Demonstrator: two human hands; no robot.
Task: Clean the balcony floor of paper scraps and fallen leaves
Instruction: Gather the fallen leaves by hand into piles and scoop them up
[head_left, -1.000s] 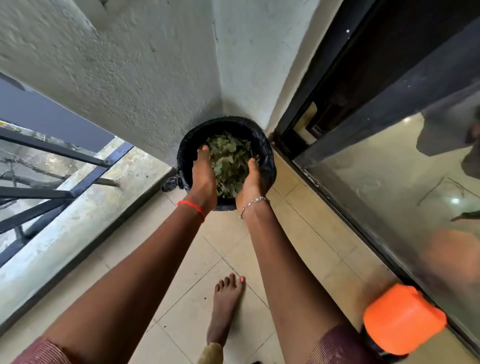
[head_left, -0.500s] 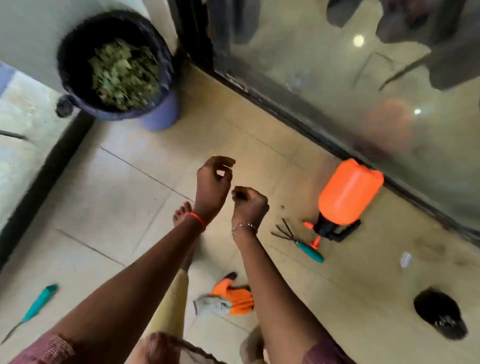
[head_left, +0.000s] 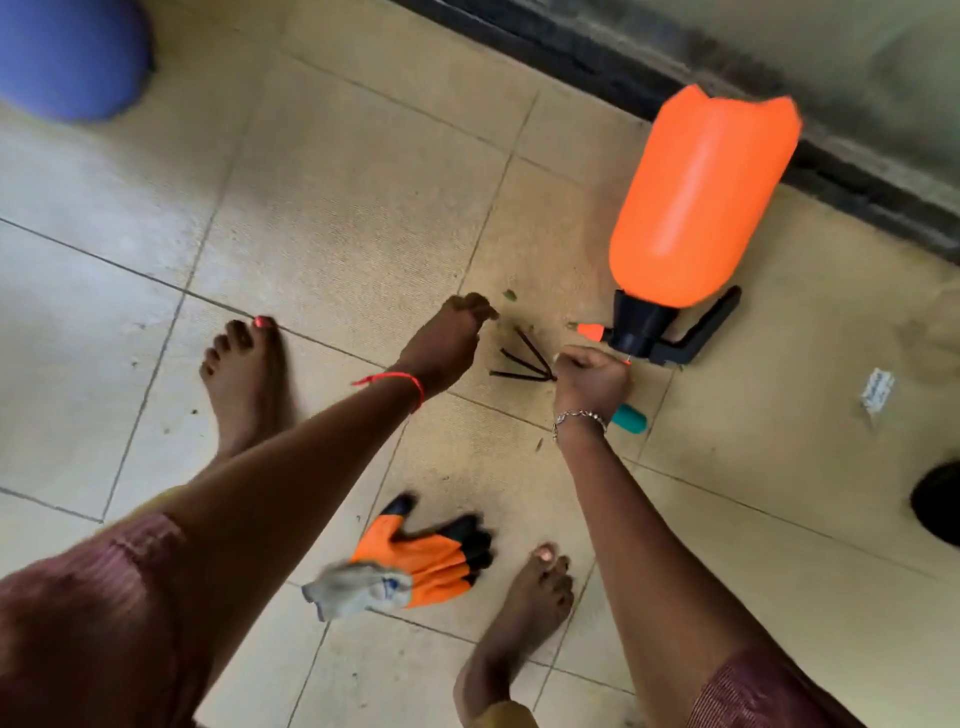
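My right hand (head_left: 592, 382) grips a small hand rake by its teal handle (head_left: 629, 419), and its black tines (head_left: 521, 359) rest on the tiled floor (head_left: 337, 218). My left hand (head_left: 448, 336) hovers just left of the tines with its fingers curled together, and I see nothing in it. A small green leaf bit (head_left: 510, 295) lies on the tile just beyond its fingertips. More tiny leaf crumbs (head_left: 540, 444) lie near my right wrist. A white paper scrap (head_left: 878, 391) lies on the floor at the right.
An orange pressure sprayer (head_left: 696, 208) lies on its side just beyond the rake. Orange-and-black gloves (head_left: 421, 561) lie between my bare feet. The bin's blue base (head_left: 72, 57) is at top left, a black round object (head_left: 939, 503) at the right edge. The door track (head_left: 701, 88) runs along the top.
I have turned away from the leaf-filled bin and bent toward the floor. My right hand has taken hold of the rake, and my left hand has lowered beside its tines.
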